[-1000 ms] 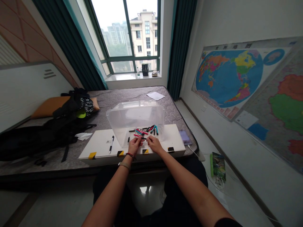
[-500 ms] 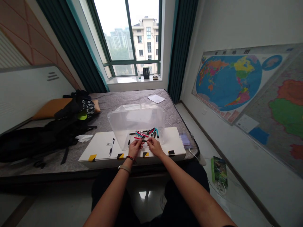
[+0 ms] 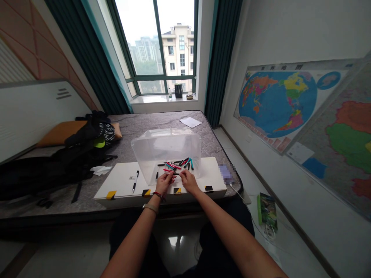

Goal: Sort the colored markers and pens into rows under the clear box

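Left hand point(image 3: 165, 183) and right hand point(image 3: 189, 182) pinching dark pen point(image 3: 176, 174) between them, both closed on it, holding it at 6 o'clock from loose pens point(image 3: 176, 166), black-and-white pen point(image 3: 135, 181) lying at hands' 9 o'clock on white box point(image 3: 118, 177)

Free room leftward over white box point(image 3: 118, 178), transparent bin point(image 3: 166, 148) as barrier ahead

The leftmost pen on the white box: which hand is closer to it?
Left. The left hand is to the right of the leftmost pen; the right hand is farther right, beyond the left hand.
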### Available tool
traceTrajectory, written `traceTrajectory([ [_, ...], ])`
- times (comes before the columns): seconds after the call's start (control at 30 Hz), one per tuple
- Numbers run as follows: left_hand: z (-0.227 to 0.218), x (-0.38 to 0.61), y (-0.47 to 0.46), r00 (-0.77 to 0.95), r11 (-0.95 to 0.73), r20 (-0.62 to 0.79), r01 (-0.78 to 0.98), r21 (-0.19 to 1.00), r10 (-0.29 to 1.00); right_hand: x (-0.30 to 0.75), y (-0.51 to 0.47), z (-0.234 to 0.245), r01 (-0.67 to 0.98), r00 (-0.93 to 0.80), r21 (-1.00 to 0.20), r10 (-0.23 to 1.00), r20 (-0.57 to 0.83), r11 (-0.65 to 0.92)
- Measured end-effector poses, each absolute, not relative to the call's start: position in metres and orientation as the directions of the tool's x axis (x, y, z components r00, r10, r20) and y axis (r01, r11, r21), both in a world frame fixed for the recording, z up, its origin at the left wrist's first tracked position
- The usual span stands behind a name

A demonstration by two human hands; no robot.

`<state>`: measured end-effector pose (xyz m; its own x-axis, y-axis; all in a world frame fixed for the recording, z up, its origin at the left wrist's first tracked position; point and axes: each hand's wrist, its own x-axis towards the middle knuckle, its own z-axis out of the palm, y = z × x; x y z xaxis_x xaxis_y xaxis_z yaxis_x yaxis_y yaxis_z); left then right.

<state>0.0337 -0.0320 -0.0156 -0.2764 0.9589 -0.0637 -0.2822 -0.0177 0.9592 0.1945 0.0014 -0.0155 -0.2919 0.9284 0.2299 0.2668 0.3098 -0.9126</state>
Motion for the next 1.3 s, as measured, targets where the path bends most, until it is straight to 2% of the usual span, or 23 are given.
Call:
traceTrajectory([
  [0.17,-0.011,0.036,-0.033,-0.311,-0.036,-0.042,-0.24,0.97,0.95,0.194,0.0,-0.013,0.251,-0.313,-0.906,0.915,0.256,0.339],
  [0.3,-0.006,0.042,-0.033,-0.318,-0.021,-0.035,-0.17,0.985,0.948,0.194,-0.003,-0.007,0.312,-0.387,-0.84,0.867,0.313,0.443],
  [0.4,0.003,0.045,-0.034,-0.29,0.015,-0.012,0.009,1.0,0.957,0.195,-0.004,-0.005,0.34,-0.429,-0.812,0.846,0.315,0.475],
  [0.47,0.016,0.043,-0.035,-0.294,0.007,0.068,0.245,0.969,0.954,0.195,-0.004,-0.004,0.329,-0.429,-0.822,0.849,0.307,0.464],
  [0.53,0.035,0.035,-0.035,-0.296,0.005,0.184,0.541,0.841,0.937,0.195,-0.003,-0.005,0.311,-0.415,-0.839,0.858,0.302,0.446],
  [0.6,0.058,0.024,-0.033,-0.276,0.063,0.244,0.772,0.632,0.93,0.195,-0.003,-0.006,0.297,-0.396,-0.854,0.869,0.296,0.426],
  [0.7,0.088,0.008,-0.022,-0.223,0.165,0.138,0.926,0.339,0.965,0.195,-0.003,-0.006,0.278,-0.367,-0.878,0.888,0.278,0.39],
  [0.8,0.102,0.002,-0.007,-0.219,0.212,0.046,0.969,0.125,0.975,0.196,-0.003,-0.005,0.266,-0.344,-0.889,0.898,0.273,0.372],
  [0.9,0.1,0.004,0.007,-0.255,0.257,-0.054,0.966,0.022,0.965,0.197,-0.003,-0.005,0.271,-0.328,-0.886,0.901,0.283,0.377],
  [1.13,0.088,-0.005,0.021,-0.453,0.457,-0.191,0.889,-0.022,0.871,0.197,-0.001,-0.008,0.284,-0.317,-0.88,0.903,0.288,0.38],
  [1.3,0.087,-0.01,0.02,-0.485,0.491,-0.206,0.871,-0.025,0.85,0.197,-0.002,-0.008,0.297,-0.321,-0.871,0.9,0.295,0.391],
])
